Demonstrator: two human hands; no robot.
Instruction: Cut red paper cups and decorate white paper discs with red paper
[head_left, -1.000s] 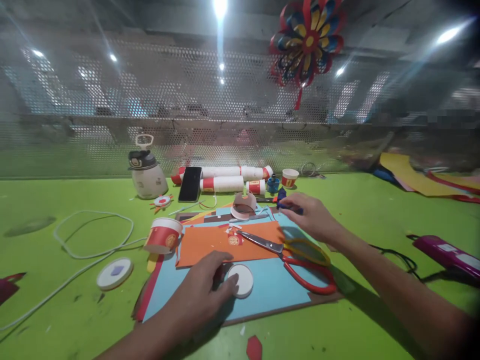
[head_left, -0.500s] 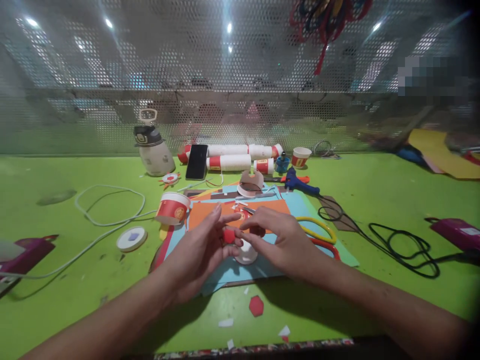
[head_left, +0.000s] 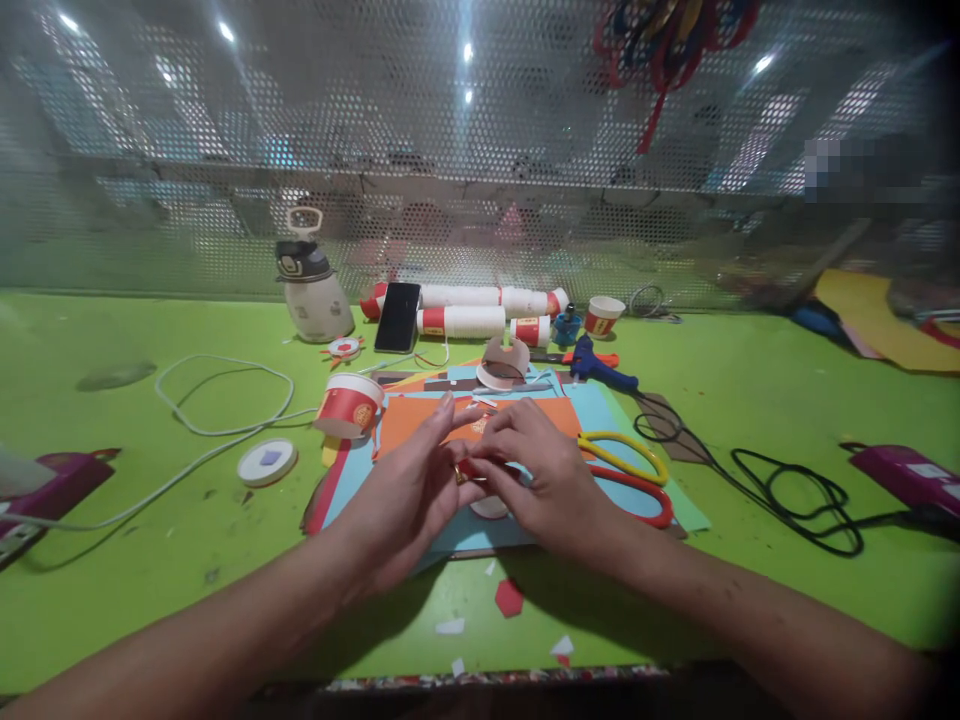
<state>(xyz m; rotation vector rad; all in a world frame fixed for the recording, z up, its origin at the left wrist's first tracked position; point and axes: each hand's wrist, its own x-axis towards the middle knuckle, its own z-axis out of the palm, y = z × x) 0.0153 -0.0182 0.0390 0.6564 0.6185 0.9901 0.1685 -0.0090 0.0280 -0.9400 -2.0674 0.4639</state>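
Observation:
Between my two hands is a small red paper piece with a gold patch, partly hidden by the fingers. My left hand holds it at the fingertips, palm turned inward. My right hand pinches its other side, thumb and forefinger close together. Just below them, a white round piece shows in part on the blue paper. Scissors with one yellow and one red handle loop lie beside my right hand. Orange paper spreads behind the fingers.
A red-and-white paper cup and a white lid stand left. Behind are a bottle, a phone, stacked cups and a blue glue gun. A red hexagon and paper scraps lie in front.
My right fingers have closed in on the red piece, which now appears tilted and more covered. The scissors' handles show more. The view has shifted slightly.

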